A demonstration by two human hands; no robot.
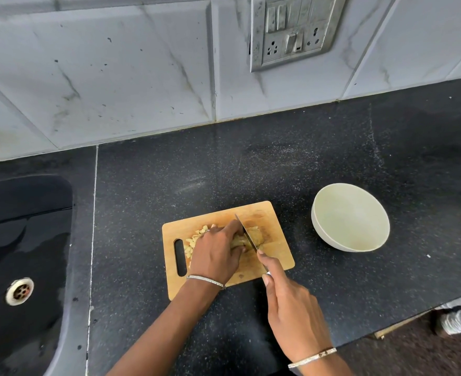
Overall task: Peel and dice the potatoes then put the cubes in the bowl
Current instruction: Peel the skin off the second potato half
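Wooden board (267,213) bears a pale potato (237,243), left hand (215,256) fingers (232,229) curled holding it, right hand (291,308) gripping the steel knife (247,233).

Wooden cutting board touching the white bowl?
Apart. Head view shows black speckled countertop between the rectangular wooden cutting board and the round white bowl.

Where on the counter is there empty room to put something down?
Bare counter lies between the cutting board and the tiled wall, between the board and the sink, and in front of the bowl. The board is crowded: left hand, right hand, knife and potato.
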